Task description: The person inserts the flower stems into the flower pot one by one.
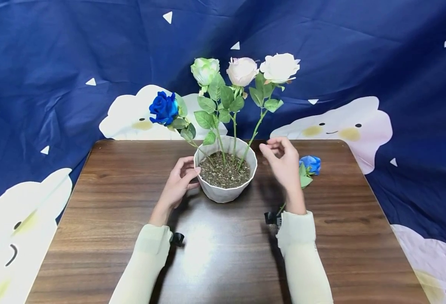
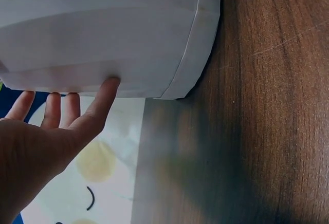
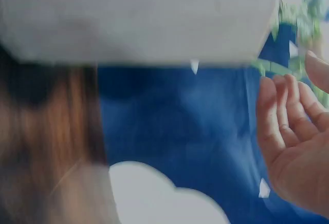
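Observation:
A white faceted flowerpot (image 1: 223,194) filled with dark soil (image 1: 223,174) stands on the table. My left hand (image 1: 179,180) touches the pot's left side; in the left wrist view its fingertips rest against the wall. Just right of the rim, my right hand (image 1: 284,162) is raised with loosely bent fingers, holding nothing and apart from the pot. Four stems rise from the soil: a blue rose (image 1: 164,108) leaning left, a green-white rose (image 1: 205,71), a pale pink rose (image 1: 242,71) and a white rose (image 1: 280,68) leaning right.
Another blue rose (image 1: 311,164) lies on the brown wooden table (image 1: 341,236), its stem partly hidden by my right forearm. Behind the table hangs a dark blue cloth (image 1: 124,46) with white clouds and triangles.

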A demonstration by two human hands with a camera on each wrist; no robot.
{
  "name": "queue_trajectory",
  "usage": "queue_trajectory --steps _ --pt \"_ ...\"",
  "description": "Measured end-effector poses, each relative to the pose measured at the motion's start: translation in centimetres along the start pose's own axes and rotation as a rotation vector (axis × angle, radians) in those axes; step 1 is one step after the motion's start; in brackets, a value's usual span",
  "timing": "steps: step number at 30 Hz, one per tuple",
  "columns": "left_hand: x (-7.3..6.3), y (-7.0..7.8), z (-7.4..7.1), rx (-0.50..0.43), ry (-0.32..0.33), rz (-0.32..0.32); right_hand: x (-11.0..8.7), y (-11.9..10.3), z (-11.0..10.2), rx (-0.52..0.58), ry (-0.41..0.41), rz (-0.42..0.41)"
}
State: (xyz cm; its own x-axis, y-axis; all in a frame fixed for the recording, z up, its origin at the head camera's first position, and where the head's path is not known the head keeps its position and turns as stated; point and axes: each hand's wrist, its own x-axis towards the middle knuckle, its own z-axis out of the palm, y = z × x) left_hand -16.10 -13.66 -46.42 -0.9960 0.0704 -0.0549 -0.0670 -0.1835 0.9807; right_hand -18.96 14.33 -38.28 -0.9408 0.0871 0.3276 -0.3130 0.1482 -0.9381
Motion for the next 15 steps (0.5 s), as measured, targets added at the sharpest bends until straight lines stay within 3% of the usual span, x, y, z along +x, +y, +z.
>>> queue_trajectory --steps 5,15 --pt "-0.1 -0.1 -0.1 -0.008 0.001 -0.005 0.2 3.9 -2.9 0.062 0.097 0.147" --pt "-0.1 0.0 -0.1 -0.007 -0.001 -0.007 -1.2 7.5 -7.2 0.116 0.239 0.391"
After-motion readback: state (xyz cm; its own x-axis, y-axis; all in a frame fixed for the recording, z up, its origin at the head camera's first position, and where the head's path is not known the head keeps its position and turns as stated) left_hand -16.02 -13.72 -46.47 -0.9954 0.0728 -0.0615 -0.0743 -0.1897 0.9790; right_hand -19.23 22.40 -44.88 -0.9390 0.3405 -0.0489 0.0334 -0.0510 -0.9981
